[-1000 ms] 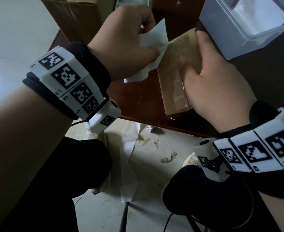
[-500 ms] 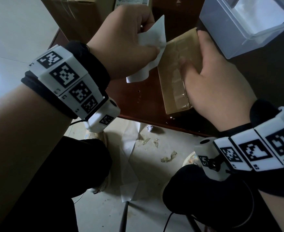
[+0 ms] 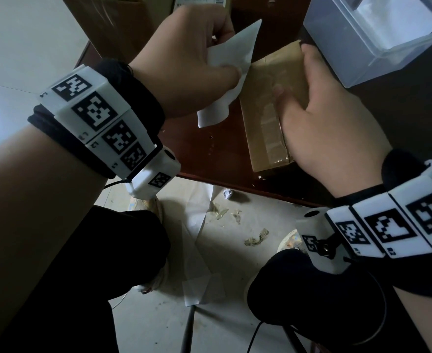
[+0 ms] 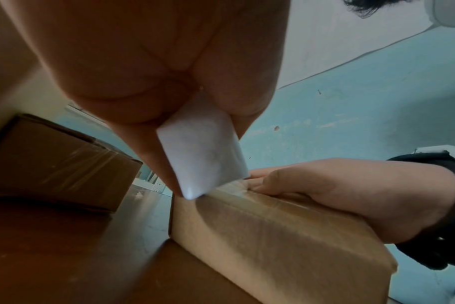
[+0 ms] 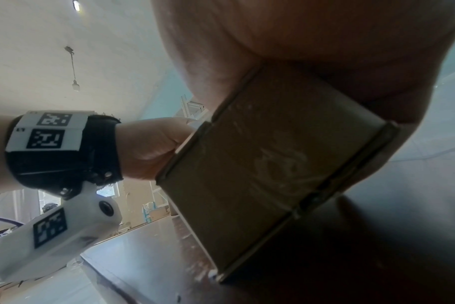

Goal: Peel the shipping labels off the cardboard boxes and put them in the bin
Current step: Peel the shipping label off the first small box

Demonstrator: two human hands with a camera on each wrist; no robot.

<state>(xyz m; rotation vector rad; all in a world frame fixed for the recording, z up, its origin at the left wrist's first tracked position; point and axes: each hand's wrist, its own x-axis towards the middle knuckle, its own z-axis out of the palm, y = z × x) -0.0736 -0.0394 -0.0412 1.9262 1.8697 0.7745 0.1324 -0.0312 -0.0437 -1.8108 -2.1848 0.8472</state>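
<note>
While the right hand (image 3: 322, 128) lies across the small cardboard box (image 3: 266, 108) near the table's (image 3: 210, 154) front edge, fingers curled over its far side and thumb on its taped top, the left hand (image 3: 184, 64) pinches a white shipping label (image 3: 232, 62) between thumb and fingers. From the head camera the label stands up off the box's left edge, its lower end curling over the tabletop; whether any of it is still stuck there cannot be told from this view. The left wrist view settles that: the label (image 4: 203, 156) meets the box's upper far corner, just beside the right hand's fingertips (image 4: 270, 181), with a shred of white on the cardboard there. The right wrist view shows the box's near end face (image 5: 260, 164) resting on the dark tabletop, which the head camera does not show. A clear plastic bin (image 3: 378, 34) with white paper inside sits at the table's far right corner, and a larger cardboard box (image 4: 55, 162) stands toward the far left.
</note>
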